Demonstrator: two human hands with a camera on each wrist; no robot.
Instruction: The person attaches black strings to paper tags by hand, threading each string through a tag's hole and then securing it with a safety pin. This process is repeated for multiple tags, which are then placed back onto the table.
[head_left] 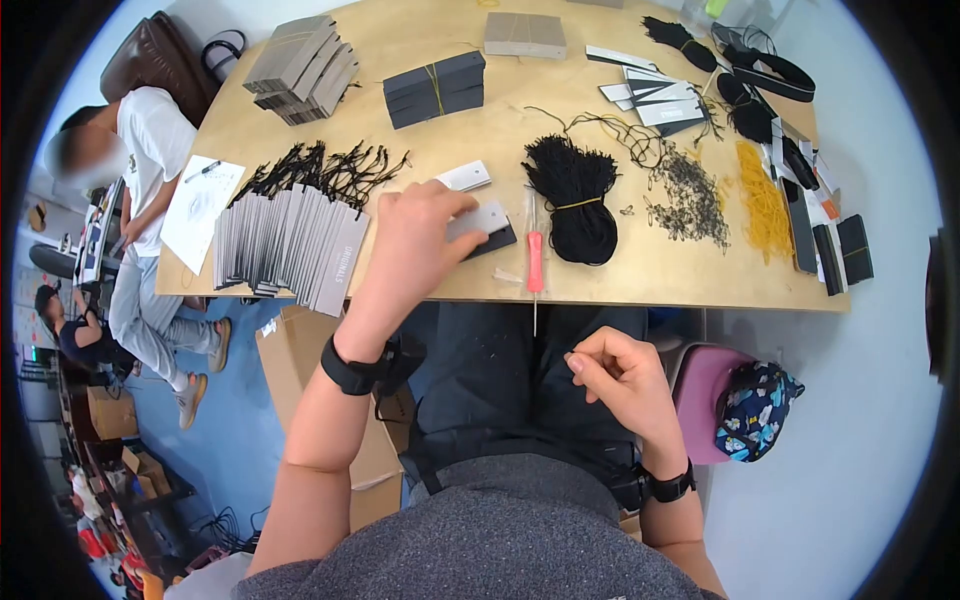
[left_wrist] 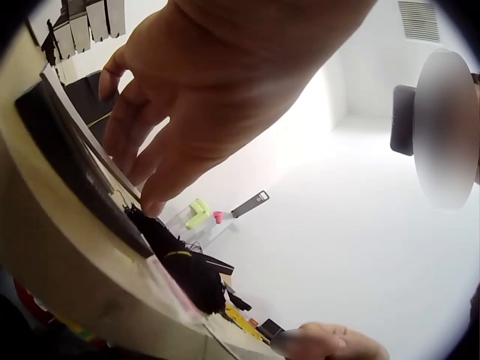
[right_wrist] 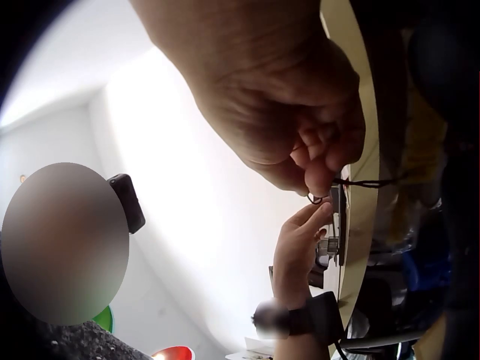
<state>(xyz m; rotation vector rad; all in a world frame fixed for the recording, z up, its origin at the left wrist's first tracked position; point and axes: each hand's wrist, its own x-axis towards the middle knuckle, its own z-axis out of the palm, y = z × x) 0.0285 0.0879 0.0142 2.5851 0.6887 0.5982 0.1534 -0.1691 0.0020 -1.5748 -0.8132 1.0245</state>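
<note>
My left hand reaches over the table's front, its fingertips right at a light grey tag with a hole near its end. That tag lies on a dark tag, and another light tag lies just behind. In the left wrist view, bent fingers and thumb hang at the edge of the tags. My right hand is above the lap, thumb and fingertips together. The right wrist view shows it pinching a thin black cord, with a small dark loop at the fingertips.
Fanned grey tags with black cords lie left. A bundle of black cords and a red-handled tool lie right of the left hand. Further right are small dark pins and yellow strands. Banded dark tags stand behind.
</note>
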